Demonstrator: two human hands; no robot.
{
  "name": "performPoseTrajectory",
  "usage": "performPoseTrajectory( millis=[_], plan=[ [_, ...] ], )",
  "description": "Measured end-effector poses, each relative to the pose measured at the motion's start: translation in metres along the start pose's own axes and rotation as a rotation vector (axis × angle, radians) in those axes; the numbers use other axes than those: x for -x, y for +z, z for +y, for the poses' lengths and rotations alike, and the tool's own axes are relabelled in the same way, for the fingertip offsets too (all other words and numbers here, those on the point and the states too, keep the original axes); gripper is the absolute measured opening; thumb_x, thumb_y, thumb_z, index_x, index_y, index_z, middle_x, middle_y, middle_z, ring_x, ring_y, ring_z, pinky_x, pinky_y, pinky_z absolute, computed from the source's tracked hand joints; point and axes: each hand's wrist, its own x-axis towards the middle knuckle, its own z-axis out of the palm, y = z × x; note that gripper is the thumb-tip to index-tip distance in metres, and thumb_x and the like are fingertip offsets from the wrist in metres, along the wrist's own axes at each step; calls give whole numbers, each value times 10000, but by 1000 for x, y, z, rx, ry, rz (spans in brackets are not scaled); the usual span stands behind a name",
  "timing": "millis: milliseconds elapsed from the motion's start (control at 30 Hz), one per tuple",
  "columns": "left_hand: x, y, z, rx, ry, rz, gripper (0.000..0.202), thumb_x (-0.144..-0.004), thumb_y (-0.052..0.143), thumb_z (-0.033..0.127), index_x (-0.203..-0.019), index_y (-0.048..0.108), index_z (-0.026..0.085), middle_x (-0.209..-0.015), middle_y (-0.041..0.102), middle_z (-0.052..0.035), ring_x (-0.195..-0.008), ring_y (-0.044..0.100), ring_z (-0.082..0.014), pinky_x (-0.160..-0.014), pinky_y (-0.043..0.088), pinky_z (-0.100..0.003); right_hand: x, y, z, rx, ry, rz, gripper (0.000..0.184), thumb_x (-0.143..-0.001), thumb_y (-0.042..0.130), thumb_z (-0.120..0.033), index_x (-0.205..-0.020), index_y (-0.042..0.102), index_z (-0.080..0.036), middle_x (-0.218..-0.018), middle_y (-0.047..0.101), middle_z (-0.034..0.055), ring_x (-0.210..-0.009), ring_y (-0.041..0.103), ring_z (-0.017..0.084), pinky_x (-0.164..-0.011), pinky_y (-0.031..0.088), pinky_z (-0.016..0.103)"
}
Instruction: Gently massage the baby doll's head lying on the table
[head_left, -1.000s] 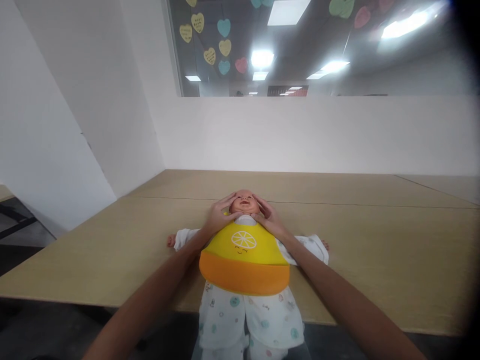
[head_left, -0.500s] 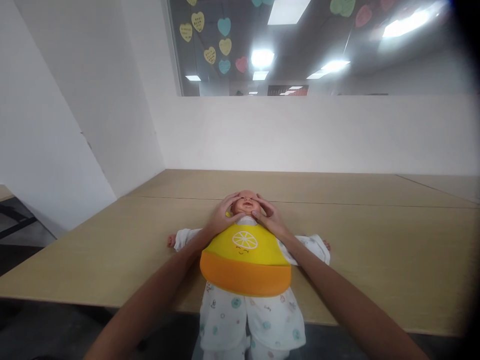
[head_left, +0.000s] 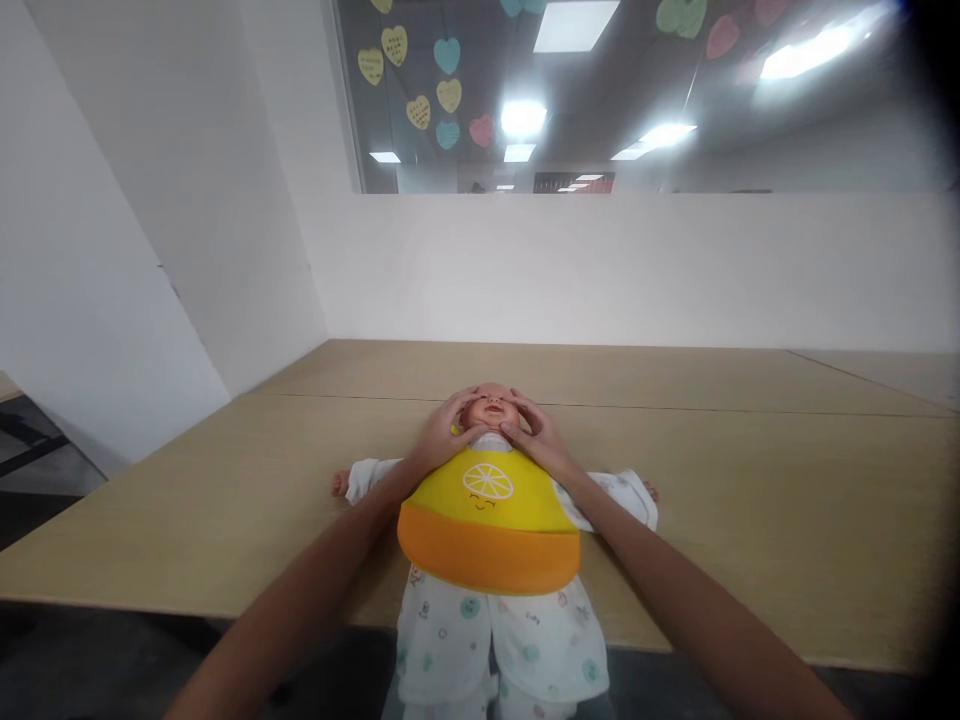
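Observation:
A baby doll (head_left: 491, 408) lies on its back on the wooden table (head_left: 750, 500), arms spread, legs hanging over the near edge. It wears white patterned clothes and a yellow and orange bib (head_left: 487, 515) with a lemon drawing. My left hand (head_left: 442, 432) cups the left side of the doll's head, fingers curved over its cheek and eye. My right hand (head_left: 536, 435) cups the right side the same way. Both hands rest at the bib's neck, touching the doll's face.
White walls (head_left: 600, 265) rise behind the table and to the left. Above them a window carries paper hearts (head_left: 448, 95). The floor (head_left: 45, 470) lies left of and below the table's near edge.
My fingers have slid up from the doll's cheeks to over its eyes. The doll and bib have stayed in place.

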Motion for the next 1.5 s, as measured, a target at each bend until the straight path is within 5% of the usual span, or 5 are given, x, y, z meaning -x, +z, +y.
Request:
performPoseTrajectory(
  millis=[633, 1100, 1500],
  plan=[
    [0, 0, 3, 25, -23, 52, 499, -849, 773, 416, -1292, 630, 238, -1456, 596, -118, -1330, 593, -270, -1140, 501, -445, 2, 5, -13, -2, -12, 18, 588, -776, 849, -528, -1273, 689, -256, -1559, 468, 91, -1464, 437, 285, -1129, 507, 405],
    [-1, -3, 2, 64, -21, 45, 370, -921, 675, 375, -1265, 670, 238, -1442, 609, -107, -1364, 569, -253, -1161, 483, -441, 3, 2, -17, 30, -81, -36, 582, -867, 728, -633, -1323, 693, -274, -1566, 464, 79, -1527, 343, 257, -1257, 337, 412],
    [-3, -3, 6, 30, -3, 70, 364, -894, 726, 362, -1227, 682, 222, -1378, 656, -94, -1307, 605, -246, -1136, 491, -425, 4, 6, -9, -38, -67, 7, 498, -853, 794, -503, -1275, 671, -270, -1579, 443, 74, -1465, 440, 273, -1184, 459, 416]
  ],
)
